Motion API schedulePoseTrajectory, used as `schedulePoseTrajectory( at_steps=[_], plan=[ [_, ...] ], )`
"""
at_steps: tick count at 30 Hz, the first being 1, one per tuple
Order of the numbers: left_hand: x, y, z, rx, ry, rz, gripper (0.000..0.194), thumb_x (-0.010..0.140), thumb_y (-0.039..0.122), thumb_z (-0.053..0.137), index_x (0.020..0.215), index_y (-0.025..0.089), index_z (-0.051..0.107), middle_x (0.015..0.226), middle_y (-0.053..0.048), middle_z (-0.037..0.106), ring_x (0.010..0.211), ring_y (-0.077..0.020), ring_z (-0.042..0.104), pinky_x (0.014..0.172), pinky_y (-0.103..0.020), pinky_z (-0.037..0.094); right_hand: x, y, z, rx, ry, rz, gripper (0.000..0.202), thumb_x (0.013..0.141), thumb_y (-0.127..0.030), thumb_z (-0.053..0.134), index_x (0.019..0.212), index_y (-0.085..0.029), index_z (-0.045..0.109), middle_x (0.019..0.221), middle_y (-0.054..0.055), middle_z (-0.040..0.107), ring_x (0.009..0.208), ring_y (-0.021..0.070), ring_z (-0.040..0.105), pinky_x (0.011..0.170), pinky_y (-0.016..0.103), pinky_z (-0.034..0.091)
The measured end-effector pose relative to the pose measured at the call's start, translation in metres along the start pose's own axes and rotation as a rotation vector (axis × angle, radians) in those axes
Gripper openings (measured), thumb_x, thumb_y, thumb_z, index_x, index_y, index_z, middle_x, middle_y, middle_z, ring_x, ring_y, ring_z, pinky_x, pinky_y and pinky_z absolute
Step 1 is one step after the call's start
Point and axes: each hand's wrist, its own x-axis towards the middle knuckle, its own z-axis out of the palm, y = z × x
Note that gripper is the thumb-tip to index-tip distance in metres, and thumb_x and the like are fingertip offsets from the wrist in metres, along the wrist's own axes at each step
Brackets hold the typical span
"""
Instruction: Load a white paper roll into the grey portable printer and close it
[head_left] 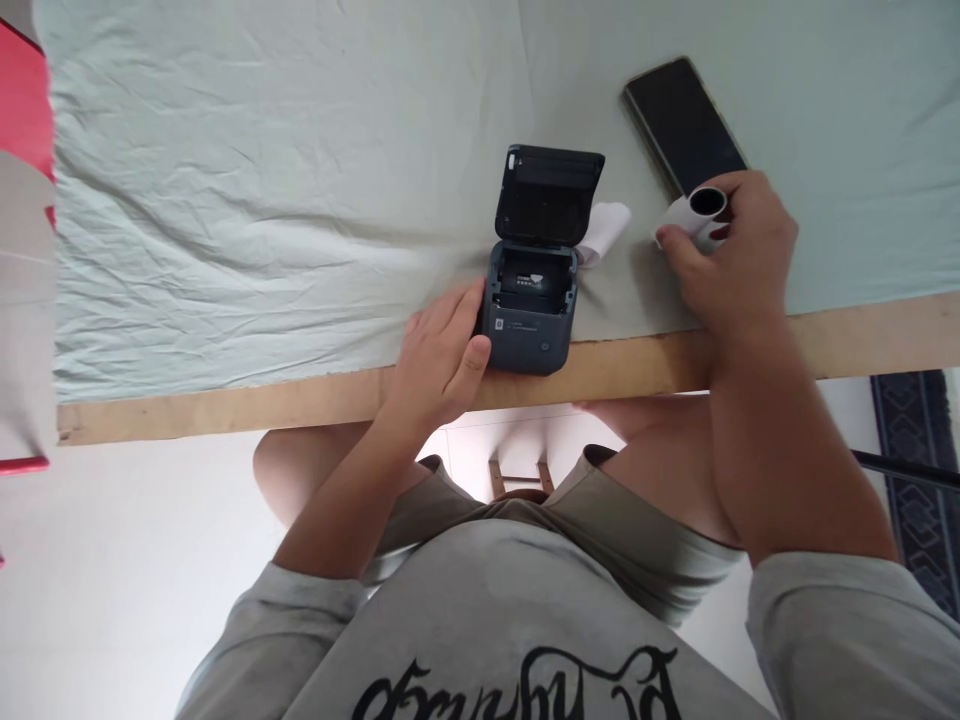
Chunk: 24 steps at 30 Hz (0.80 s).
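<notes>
A small dark portable label printer [529, 335] lies near the table's front edge, its lid [547, 195] raised and the roll compartment exposed. My left hand [442, 350] rests along the printer's left side, fingers stretched out and thumb by its lower left corner. Between the thumb and fingers of my right hand [739, 250] is a small white paper roll [679, 213] with a dark hollow core. Part of the roll is hidden by that hand. A curled piece of white paper [604, 230] lies just right of the printer's lid.
A dark smartphone [684, 125] lies beyond my right hand, close to its fingers. Pale green cloth [300, 200] covers the table, with a bare wooden strip [225, 405] along the front. A patterned dark rug [911, 440] shows on the floor at right.
</notes>
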Motion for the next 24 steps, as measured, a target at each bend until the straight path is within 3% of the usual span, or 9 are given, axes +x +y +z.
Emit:
schedulePoseTrajectory(
  at_steps=[5, 8, 10, 12, 14, 16, 19, 24],
  plan=[
    [0.0, 0.0, 0.001, -0.001, 0.008, 0.0, 0.092, 0.106, 0.074, 0.003, 0.16, 0.014, 0.046, 0.147, -0.02, 0.063, 0.131, -0.0338, 0.061, 0.105, -0.042, 0.042, 0.0, -0.003, -0.003, -0.043, -0.036, 0.014, 0.049, 0.074, -0.01, 0.077, 0.121, -0.019, 0.063, 0.116, 0.009, 0.076, 0.112, 0.0299, 0.072, 0.102, 0.049, 0.052],
    [0.001, -0.001, 0.001, 0.001, 0.013, 0.006, 0.094, 0.106, 0.074, 0.002, 0.16, 0.012, 0.047, 0.146, -0.021, 0.063, 0.13, -0.0343, 0.061, 0.105, -0.042, 0.042, 0.0, -0.008, -0.005, -0.134, -0.048, 0.093, 0.067, 0.068, -0.01, 0.082, 0.131, -0.018, 0.062, 0.13, 0.014, 0.073, 0.121, 0.0397, 0.067, 0.107, 0.062, 0.044],
    [0.001, -0.001, 0.002, 0.006, 0.019, 0.008, 0.093, 0.106, 0.074, 0.002, 0.16, 0.013, 0.047, 0.147, -0.02, 0.063, 0.131, -0.0339, 0.061, 0.105, -0.042, 0.042, -0.003, -0.01, -0.008, -0.157, 0.009, 0.079, 0.078, 0.06, -0.012, 0.085, 0.133, -0.019, 0.061, 0.138, 0.015, 0.068, 0.126, 0.0411, 0.062, 0.108, 0.062, 0.043],
    [0.0, -0.002, 0.002, 0.008, 0.016, 0.008, 0.092, 0.106, 0.074, 0.002, 0.161, 0.015, 0.046, 0.149, -0.019, 0.062, 0.132, -0.0337, 0.061, 0.106, -0.043, 0.042, -0.008, -0.012, -0.01, -0.108, 0.125, -0.048, 0.066, 0.06, -0.015, 0.081, 0.124, -0.02, 0.063, 0.129, 0.014, 0.071, 0.121, 0.0369, 0.063, 0.103, 0.056, 0.047],
    [0.0, -0.002, 0.002, 0.004, 0.011, 0.006, 0.091, 0.106, 0.074, 0.003, 0.162, 0.016, 0.045, 0.15, -0.019, 0.061, 0.133, -0.0337, 0.06, 0.107, -0.043, 0.042, -0.016, -0.016, -0.01, -0.019, 0.159, -0.212, 0.041, 0.07, -0.019, 0.072, 0.109, -0.023, 0.064, 0.104, 0.009, 0.073, 0.101, 0.0295, 0.068, 0.092, 0.048, 0.052],
    [0.0, -0.001, 0.001, -0.005, 0.006, 0.003, 0.09, 0.106, 0.073, 0.003, 0.162, 0.016, 0.044, 0.149, -0.019, 0.062, 0.133, -0.0336, 0.06, 0.108, -0.043, 0.042, -0.022, -0.023, -0.007, 0.046, 0.033, -0.33, 0.02, 0.079, -0.021, 0.063, 0.099, -0.025, 0.064, 0.087, 0.004, 0.071, 0.083, 0.0245, 0.068, 0.082, 0.043, 0.053],
    [0.0, 0.001, 0.0, -0.017, 0.005, -0.001, 0.091, 0.106, 0.074, 0.003, 0.162, 0.015, 0.044, 0.147, -0.019, 0.063, 0.132, -0.0337, 0.06, 0.108, -0.043, 0.041, -0.024, -0.033, 0.004, 0.048, -0.198, -0.39, 0.016, 0.085, -0.02, 0.06, 0.098, -0.026, 0.066, 0.096, 0.007, 0.073, 0.093, 0.0267, 0.07, 0.083, 0.043, 0.053],
    [-0.001, 0.003, -0.002, -0.033, -0.009, -0.009, 0.09, 0.106, 0.073, 0.004, 0.162, 0.016, 0.044, 0.151, -0.019, 0.061, 0.135, -0.0336, 0.059, 0.11, -0.044, 0.04, -0.015, -0.043, 0.014, 0.029, -0.225, -0.399, 0.03, 0.084, -0.012, 0.058, 0.108, -0.025, 0.068, 0.119, 0.01, 0.072, 0.113, 0.0302, 0.067, 0.099, 0.047, 0.052]
  ],
)
